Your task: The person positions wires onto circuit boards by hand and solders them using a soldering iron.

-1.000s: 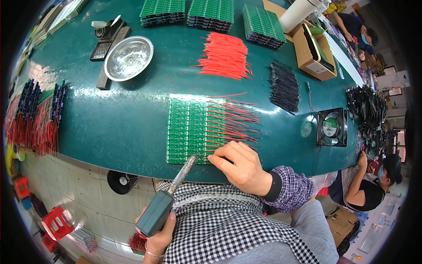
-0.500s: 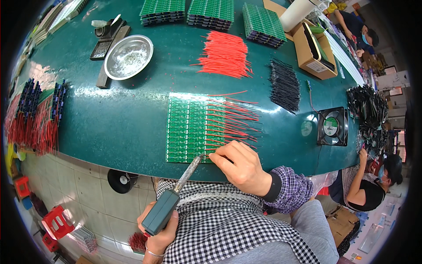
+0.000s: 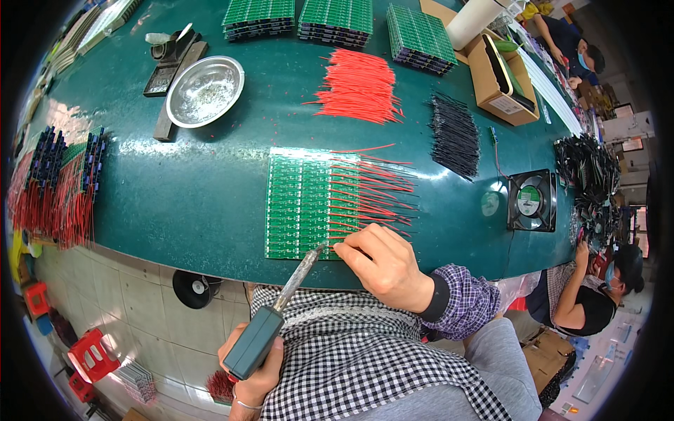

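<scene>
My left hand is closed around the dark grey-green handle of a soldering iron. The iron's tip meets the lower edge of a green circuit board panel lying flat on the table. Just right of the tip, thumb and forefinger of my right hand pinch together at the board; the thin wire between them is mostly hidden by the fingers. Rows of red wires, with some black ones, stick out from the board's right side above that hand.
Beyond the board lie a pile of red wires and a bundle of black wires. A metal bowl, stacked panels, a cardboard box and a small fan stand on the green table. Co-workers sit at the right.
The soldering iron's handle has shifted slightly left with my left hand, its tip staying at the board. My right hand keeps its place.
</scene>
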Demonstrator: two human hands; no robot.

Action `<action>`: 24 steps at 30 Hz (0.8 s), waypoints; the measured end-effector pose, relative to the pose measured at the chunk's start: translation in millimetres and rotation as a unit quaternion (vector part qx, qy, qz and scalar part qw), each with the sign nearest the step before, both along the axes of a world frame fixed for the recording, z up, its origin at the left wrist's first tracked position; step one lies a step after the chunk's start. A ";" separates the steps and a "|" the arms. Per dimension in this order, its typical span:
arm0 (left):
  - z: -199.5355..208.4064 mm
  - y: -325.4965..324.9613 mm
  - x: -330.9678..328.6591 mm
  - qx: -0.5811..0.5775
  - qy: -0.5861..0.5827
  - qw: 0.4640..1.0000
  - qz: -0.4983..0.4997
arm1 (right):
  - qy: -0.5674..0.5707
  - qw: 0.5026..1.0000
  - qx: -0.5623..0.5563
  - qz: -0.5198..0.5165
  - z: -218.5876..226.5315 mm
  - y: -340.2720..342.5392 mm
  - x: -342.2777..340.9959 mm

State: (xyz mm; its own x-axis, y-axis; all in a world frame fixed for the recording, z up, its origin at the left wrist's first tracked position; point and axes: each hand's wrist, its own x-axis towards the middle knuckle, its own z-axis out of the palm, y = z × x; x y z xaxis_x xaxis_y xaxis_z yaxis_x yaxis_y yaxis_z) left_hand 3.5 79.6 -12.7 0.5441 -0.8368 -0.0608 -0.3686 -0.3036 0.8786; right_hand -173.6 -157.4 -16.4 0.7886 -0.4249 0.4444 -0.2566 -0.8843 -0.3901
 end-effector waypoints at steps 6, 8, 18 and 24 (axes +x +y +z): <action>-0.6 3.8 -0.7 0.004 0.018 1.000 0.012 | -0.002 1.000 0.006 -0.007 1.7 1.3 1.2; -0.7 5.4 -0.8 0.005 0.020 1.000 0.014 | 0.000 1.000 0.006 -0.010 1.1 2.2 1.3; 0.6 9.8 -1.5 0.022 0.019 0.999 0.018 | -0.008 1.000 0.002 0.007 2.0 8.3 -3.0; 6.4 1.0 -1.2 0.013 -0.006 1.000 0.004 | -0.007 1.000 0.004 -0.013 0.6 8.5 -0.1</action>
